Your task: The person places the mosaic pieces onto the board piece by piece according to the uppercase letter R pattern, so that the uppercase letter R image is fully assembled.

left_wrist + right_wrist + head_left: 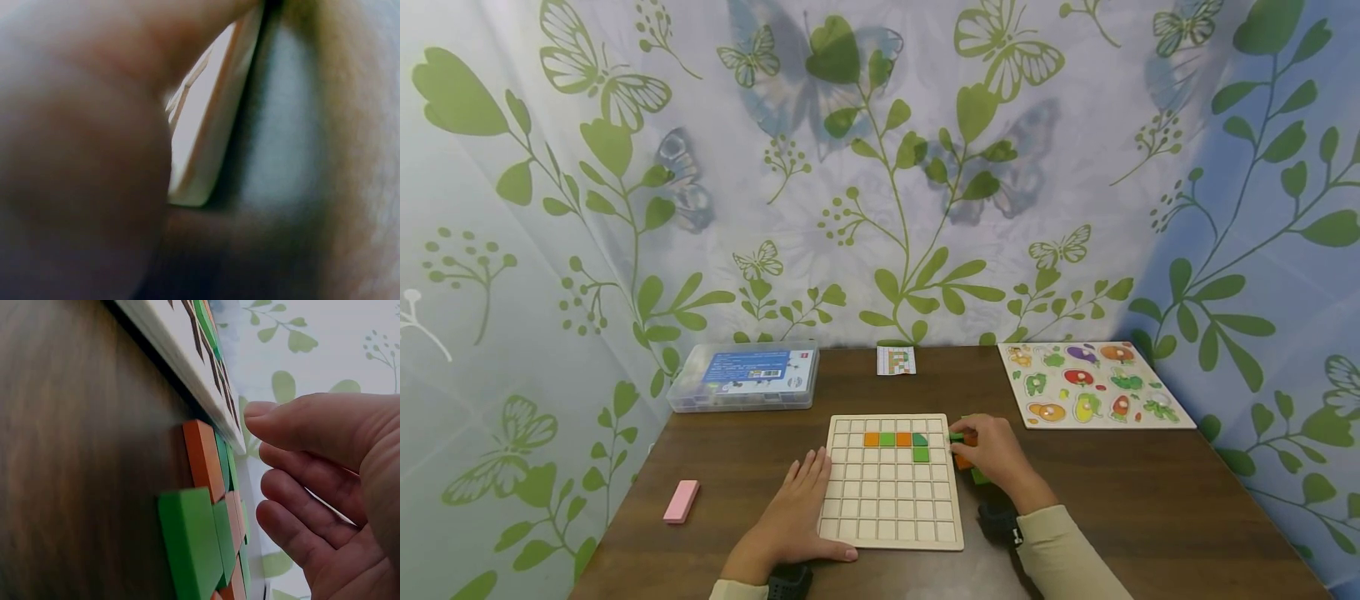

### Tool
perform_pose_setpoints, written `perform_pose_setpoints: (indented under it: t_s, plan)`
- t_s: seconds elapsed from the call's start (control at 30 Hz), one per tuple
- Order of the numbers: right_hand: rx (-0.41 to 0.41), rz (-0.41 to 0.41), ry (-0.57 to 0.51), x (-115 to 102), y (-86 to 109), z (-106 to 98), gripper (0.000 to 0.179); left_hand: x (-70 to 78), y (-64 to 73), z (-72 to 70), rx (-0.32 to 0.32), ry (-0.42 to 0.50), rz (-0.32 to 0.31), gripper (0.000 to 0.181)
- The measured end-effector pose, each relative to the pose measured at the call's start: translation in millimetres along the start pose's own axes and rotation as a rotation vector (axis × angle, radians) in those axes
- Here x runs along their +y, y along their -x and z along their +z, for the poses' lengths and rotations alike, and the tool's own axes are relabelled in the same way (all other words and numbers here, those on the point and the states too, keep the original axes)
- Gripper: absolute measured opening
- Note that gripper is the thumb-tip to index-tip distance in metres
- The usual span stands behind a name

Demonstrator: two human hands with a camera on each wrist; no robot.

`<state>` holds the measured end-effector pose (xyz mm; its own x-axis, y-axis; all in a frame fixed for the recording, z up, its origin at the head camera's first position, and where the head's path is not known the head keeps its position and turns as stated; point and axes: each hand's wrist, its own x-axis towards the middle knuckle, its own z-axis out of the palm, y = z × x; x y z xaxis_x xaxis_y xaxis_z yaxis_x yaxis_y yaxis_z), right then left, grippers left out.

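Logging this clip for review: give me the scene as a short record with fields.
Left hand: against left and near edges of the grid board
Right hand: at the loose pieces right of the grid board; grip unclear
On grid board: five orange and green tiles
Farther back: plastic case, picture card, vegetable puzzle
Left side: pink block

Soft light puts a faint sheen on the tabletop (925, 575). Close up, the left hand (81, 150) is badly blurred; the right-wrist view washes out the backdrop (325, 344).
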<state>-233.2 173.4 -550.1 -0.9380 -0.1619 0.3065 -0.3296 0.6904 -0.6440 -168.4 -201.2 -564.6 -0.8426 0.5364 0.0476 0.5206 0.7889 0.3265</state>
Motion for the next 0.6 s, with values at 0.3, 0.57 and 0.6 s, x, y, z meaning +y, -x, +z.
perform_pose_setpoints:
  t_s: [0.3,0.57,0.6]
  plan:
    - [-0.001,0.002,0.013,7.3,-0.7,-5.2,0.027,1.0,0.1,-1.9,-0.001,0.007,0.003,0.143]
    - [-0.011,0.008,0.041,13.4,-0.3,-8.4,0.026,1.4,0.3,-2.9,-0.013,0.014,-0.001,0.143]
    - [-0.011,0.008,0.043,13.6,-0.1,-9.0,0.026,1.3,0.3,-2.7,-0.014,0.014,-0.003,0.144]
